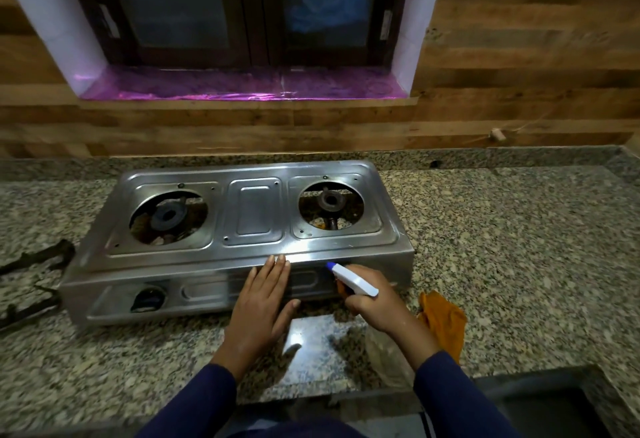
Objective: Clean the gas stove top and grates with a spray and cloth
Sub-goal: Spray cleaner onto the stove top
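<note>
Spraying step, mid-frame: left grip [263, 299] flat, straight-fingered, on the two-burner stainless-steel gas stove [242, 254], right grip [375, 306] clamped round the white-and-blue spray bottle [353, 280] aimed there; next probably the crumpled orange cloth [445, 325], lower right.

Long dark navy-blue sleeves [204, 399], both arms.

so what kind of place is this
Most likely a home kitchen: a two-burner steel gas stove sits on a speckled granite counter under a window.
</note>
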Tool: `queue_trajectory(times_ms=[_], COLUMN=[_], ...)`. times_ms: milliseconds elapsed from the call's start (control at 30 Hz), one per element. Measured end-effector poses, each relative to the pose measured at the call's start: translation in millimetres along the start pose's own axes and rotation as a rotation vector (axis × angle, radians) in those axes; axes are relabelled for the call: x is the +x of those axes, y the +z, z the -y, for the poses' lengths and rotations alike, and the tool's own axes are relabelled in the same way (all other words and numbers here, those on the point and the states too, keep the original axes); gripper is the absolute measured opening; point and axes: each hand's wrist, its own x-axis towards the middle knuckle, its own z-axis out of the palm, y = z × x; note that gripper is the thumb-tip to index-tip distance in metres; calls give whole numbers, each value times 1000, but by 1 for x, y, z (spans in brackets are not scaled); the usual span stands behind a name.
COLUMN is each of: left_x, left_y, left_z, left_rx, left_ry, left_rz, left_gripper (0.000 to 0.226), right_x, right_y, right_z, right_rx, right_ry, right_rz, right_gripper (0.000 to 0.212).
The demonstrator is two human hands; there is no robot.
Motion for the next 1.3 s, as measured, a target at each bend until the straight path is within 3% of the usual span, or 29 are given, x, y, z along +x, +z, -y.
queue_trajectory(times_ms=[467, 567, 733, 1200, 1300], left_x=[-6, -15, -34, -70, -73], left_y=[-1, -5, -16, -45, -51], left_z=[4, 18, 50, 123, 133], left_rx=[47, 40, 80, 118, 121], left_ry=[-36, -78, -127, -149, -119], left_rz=[13, -2, -19, -25, -33], left_gripper=[70, 69, 69, 69, 68], right_x=[9, 18, 32, 57, 63], right_y=[30, 48, 83, 172, 183], right_z=[24, 32, 38, 78, 84], right_rx=[129, 73, 64, 131, 118], right_ry=[60, 55, 81, 203, 200], right_rz=[39, -12, -47, -157, -163], right_gripper=[13, 19, 8, 26, 22])
